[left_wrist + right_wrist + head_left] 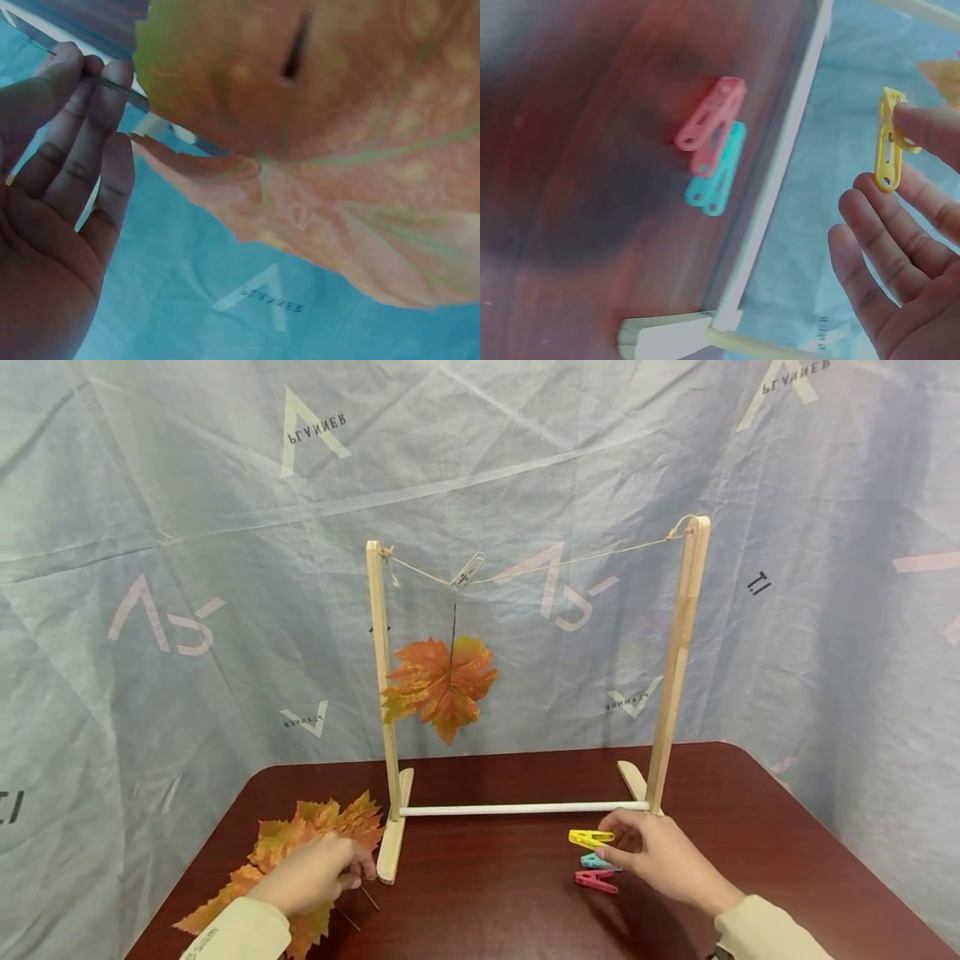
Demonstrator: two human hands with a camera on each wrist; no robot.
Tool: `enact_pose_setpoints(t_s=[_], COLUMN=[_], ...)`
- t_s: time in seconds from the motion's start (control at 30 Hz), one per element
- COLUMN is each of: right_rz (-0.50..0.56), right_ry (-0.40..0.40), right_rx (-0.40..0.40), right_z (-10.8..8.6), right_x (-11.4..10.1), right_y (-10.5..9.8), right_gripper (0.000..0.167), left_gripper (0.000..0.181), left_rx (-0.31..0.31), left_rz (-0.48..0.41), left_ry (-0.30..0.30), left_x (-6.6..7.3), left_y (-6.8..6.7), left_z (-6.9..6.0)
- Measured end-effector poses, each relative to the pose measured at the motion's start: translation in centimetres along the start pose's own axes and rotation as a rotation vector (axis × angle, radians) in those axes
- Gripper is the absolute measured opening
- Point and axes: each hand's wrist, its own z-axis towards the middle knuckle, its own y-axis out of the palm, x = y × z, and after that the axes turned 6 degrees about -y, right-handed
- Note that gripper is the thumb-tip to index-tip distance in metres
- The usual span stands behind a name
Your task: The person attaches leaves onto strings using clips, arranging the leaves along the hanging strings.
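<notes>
My right hand pinches a yellow clothespin between thumb and fingers, above the table. Just below it a blue clothespin and a red clothespin lie side by side on the tabletop. At the left, my left hand is over orange artificial maple leaves. In the left wrist view its thumb and fingertips pinch the thin dark stem of one leaf. Another maple leaf hangs by its stem from a pale clothespin on a string.
A wooden frame stands on the dark red table, with a left post, a right post and a white crossbar low down. The sagging string joins the post tops. Grey printed cloth surrounds the table's back and sides.
</notes>
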Motion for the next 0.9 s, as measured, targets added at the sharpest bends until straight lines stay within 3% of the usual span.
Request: enact_pose_setpoints(t_s=[0.3,0.43,0.57,0.9], right_rz=[0.021,0.003,-0.052,-0.022], right_ry=[-0.017,0.011,0.007,-0.014], right_rx=[0.036,0.096,0.149,0.123], right_z=[1.7,2.4,3.2,5.8], right_x=[-1.2,-1.7,-2.4,-3.8], right_y=[-1.3,-1.8,-2.7,-4.9], right_gripper=[0.024,0.027,0.025,0.025], left_gripper=[0.021,0.017,0.013,0.008], left_rx=[0.051,0.035,0.061,0.152], left_rz=[0.059,-0.003,-0.053,-0.160], left_ry=[0.021,0.029,0.020,-0.055], left_x=[2.0,2.7,3.5,5.8], left_y=[-1.7,-2.4,-3.1,-4.5], left_z=[1.4,2.0,2.8,4.8])
